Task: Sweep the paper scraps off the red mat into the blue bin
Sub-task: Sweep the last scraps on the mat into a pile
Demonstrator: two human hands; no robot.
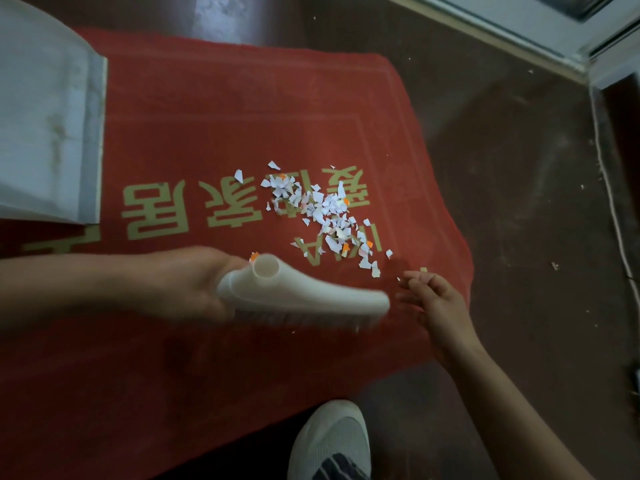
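Seen from the wearer's own eye level, a person's left hand [194,289] grips a white plastic brush head [311,296] by its rear end, just beside the open round handle socket [266,268]. The fingers are wrapped under the brush head and mostly hidden. The brush head, bristles down and blurred, sits low over the near half of a red mat with gold lettering [242,109]. The right hand [433,299] hovers just beside the brush's tip at the mat's right edge, its fingers loosely curled and holding nothing. White and orange paper scraps [329,216] lie in 1 loose drift on the mat's right half. They spread across the gold characters, just beyond the brush and apart from both hands. A pale blue plastic bin [45,116] rests on the mat's far left side, well apart from the scraps, its open rim facing the lettering. The mat lies on a dark brown floor [502,168], where a few pale specks are scattered. A thin white cord [613,209] runs along the right side, and 1 white mesh shoe [329,441] stands at the mat's near edge.
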